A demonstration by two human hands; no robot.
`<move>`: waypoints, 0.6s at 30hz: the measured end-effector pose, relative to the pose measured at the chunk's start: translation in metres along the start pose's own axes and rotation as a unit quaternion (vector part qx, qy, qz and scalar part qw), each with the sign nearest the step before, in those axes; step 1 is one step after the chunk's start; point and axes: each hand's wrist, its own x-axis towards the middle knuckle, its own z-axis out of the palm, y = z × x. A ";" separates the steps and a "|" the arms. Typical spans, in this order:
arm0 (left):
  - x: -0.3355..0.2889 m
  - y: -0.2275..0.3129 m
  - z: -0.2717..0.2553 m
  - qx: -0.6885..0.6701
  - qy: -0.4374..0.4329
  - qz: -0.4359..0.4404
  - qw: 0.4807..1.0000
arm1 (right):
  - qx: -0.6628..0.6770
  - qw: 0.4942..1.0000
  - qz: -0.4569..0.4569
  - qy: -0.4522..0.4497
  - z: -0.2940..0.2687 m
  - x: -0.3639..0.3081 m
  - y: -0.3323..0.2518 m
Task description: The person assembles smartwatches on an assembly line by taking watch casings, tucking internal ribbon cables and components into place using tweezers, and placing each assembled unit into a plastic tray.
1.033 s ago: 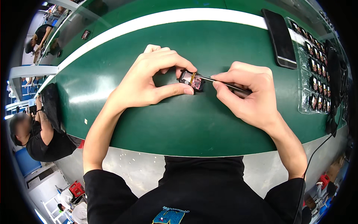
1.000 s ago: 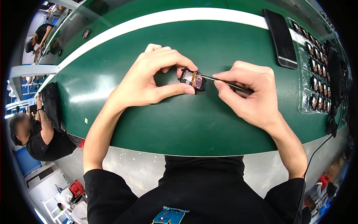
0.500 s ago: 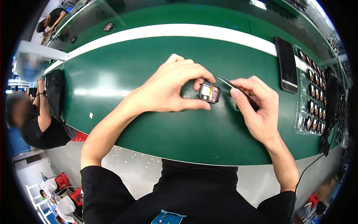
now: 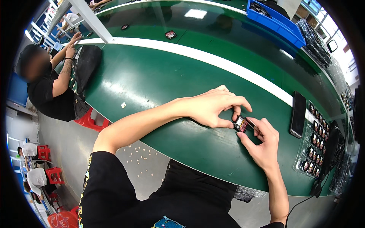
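A small square black watch case (image 4: 241,124), its face off and its inner parts showing, is held just over the green bench. My left hand (image 4: 211,109) has its thumb at the case's left edge and a bent finger at its far edge; the index finger is raised away from it. My right hand (image 4: 264,143) holds thin dark tweezers (image 4: 251,123) beside the case, mostly hidden by the fingers. The right thumb tip is at the case's near edge; I cannot tell whether the tweezer tips touch the parts inside.
On the right of the green bench (image 4: 182,152) lie a black phone-like slab (image 4: 298,114), a clear tray (image 4: 300,161) of several small parts and a black cable. Beyond the white strip stands a blue bin (image 4: 275,23). A co-worker (image 4: 47,81) sits at the left by a black bag (image 4: 88,64).
My right hand has come in against the watch case with the tweezers. My left index finger has lifted off the case. The whole view has turned, so the bench sits differently.
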 end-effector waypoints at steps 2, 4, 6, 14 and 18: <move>0.005 0.002 0.000 -0.001 0.003 0.005 1.000 | 0.005 1.000 -0.013 0.005 -0.004 -0.002 0.002; 0.013 0.006 0.001 0.002 0.011 0.019 1.000 | -0.011 0.999 -0.032 0.013 -0.008 -0.003 0.004; 0.014 0.005 0.002 0.010 0.010 -0.018 1.000 | -0.013 1.000 -0.026 0.005 -0.006 -0.004 0.012; 0.015 0.012 0.000 -0.052 0.091 -0.080 0.991 | -0.003 0.997 -0.066 0.047 -0.017 -0.017 0.019; 0.015 -0.038 -0.035 0.126 0.230 -0.018 0.965 | -0.014 0.996 -0.062 0.068 -0.042 -0.032 0.024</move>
